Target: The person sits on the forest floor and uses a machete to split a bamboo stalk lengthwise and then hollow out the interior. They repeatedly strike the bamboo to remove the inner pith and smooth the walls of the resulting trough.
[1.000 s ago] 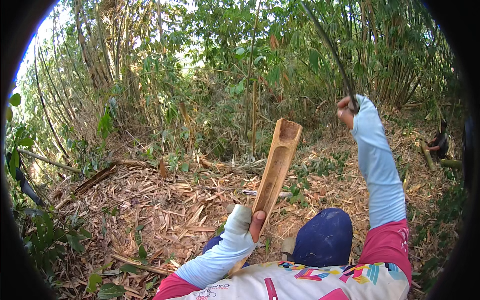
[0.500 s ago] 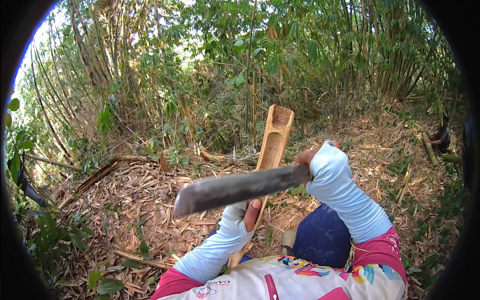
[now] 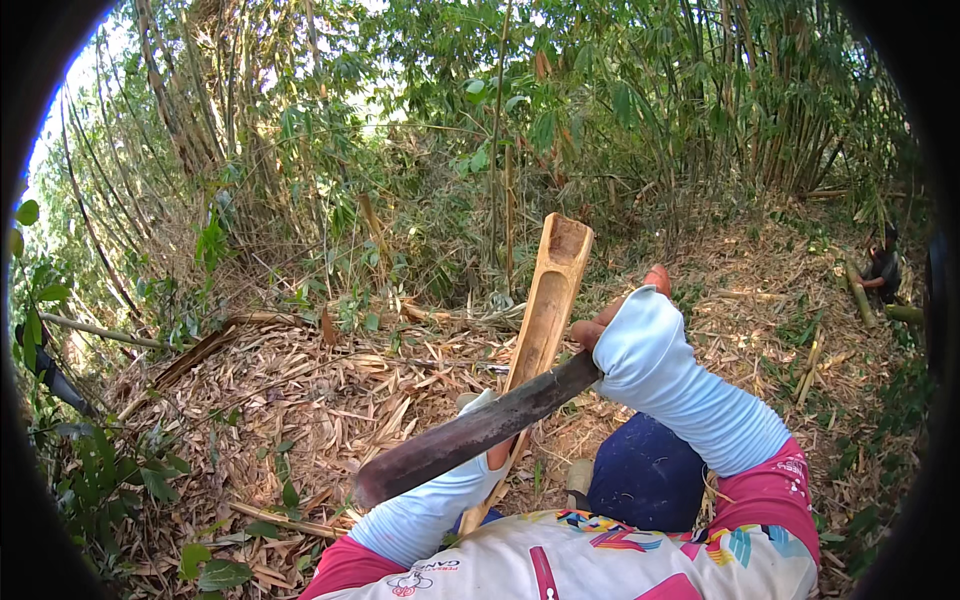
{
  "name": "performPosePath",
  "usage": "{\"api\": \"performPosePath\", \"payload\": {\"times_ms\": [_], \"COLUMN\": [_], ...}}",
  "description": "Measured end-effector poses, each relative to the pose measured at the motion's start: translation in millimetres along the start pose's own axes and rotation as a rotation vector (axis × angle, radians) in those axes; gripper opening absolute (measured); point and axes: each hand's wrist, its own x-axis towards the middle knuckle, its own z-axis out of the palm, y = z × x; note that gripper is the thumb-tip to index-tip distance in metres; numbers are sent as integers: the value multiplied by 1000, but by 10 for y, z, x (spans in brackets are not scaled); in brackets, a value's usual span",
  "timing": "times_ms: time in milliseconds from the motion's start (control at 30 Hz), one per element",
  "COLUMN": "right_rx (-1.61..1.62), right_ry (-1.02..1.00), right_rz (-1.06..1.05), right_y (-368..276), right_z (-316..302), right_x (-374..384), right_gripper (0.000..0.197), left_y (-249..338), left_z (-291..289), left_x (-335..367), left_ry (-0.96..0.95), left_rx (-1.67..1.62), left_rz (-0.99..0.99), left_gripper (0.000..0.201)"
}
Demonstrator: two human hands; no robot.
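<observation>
Your left hand (image 3: 497,452), mostly hidden behind the blade, grips the lower part of a split bamboo piece (image 3: 545,315); the bamboo stands nearly upright, its long axis leaning up and to the right, hollow side facing you; your right hand (image 3: 625,325) is closed around the handle of a machete (image 3: 470,435), just right of the bamboo; the dark blade crosses in front of the bamboo, pointing down to your left, over ground strewn with dry leaves (image 3: 300,400).

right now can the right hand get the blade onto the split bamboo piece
Probably yes: the right hand holds the machete with its blade already crossing the split bamboo, which the left hand steadies; nothing lies between.
</observation>
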Motion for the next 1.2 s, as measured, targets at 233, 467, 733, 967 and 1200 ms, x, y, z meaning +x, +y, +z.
{"api": "performPosePath", "payload": {"times_ms": [233, 467, 733, 967, 1200], "right_rx": [-306, 280, 541, -161, -153], "right_ry": [-76, 790, 538, -45, -91], "right_rz": [179, 283, 329, 140, 112], "right_y": [-38, 934, 384, -31, -157], "right_z": [-652, -826, -323, -22, -25], "right_x": [221, 503, -24, 30, 82], "right_gripper": [28, 14, 25, 13, 13], "left_y": [705, 661, 513, 727, 783], "left_z": [675, 676, 432, 648, 705], "left_x": [-602, -654, -426, -419, -568], "left_ry": [-66, -114, 29, 185, 217], "left_rx": [359, 382, 428, 437, 516], "left_rz": [524, 454, 440, 776, 762], "left_gripper": [36, 35, 34, 26, 19]}}
